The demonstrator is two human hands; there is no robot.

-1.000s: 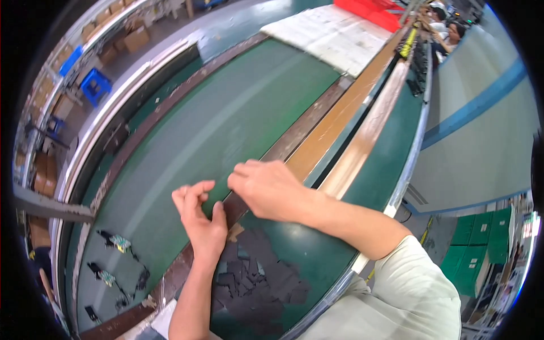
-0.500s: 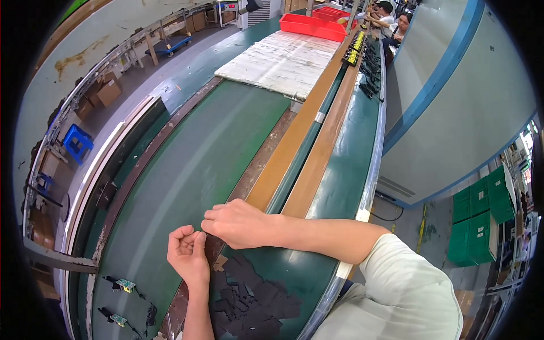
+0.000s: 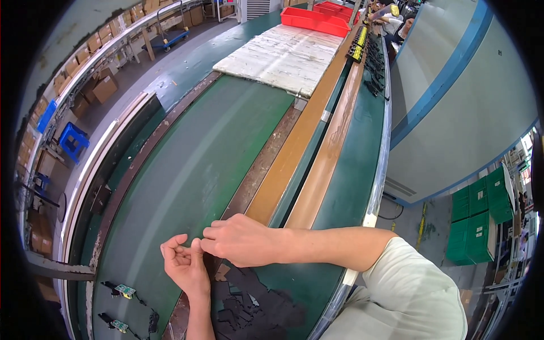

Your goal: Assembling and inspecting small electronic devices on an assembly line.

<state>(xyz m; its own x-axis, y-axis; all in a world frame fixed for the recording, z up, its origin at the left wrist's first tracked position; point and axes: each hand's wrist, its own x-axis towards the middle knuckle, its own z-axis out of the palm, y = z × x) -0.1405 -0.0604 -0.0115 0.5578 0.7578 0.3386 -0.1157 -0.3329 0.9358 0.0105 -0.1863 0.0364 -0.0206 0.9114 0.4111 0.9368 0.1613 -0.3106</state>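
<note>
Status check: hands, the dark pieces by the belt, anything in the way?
Left hand palm up, fingers curled; right hand touching its fingertips. Any held item too small to tell. Dark flat pieces piled below hands. Small green boards on belt, apart.

We see brown cardboard boxes (image 3: 96, 85) stacked on the floor along the belt's far left side, more on the shelf run (image 3: 164, 5) above. Green crates (image 3: 481, 221) stacked off the right edge. Red bins (image 3: 317, 20) at the belt's far end. No screens.
</note>
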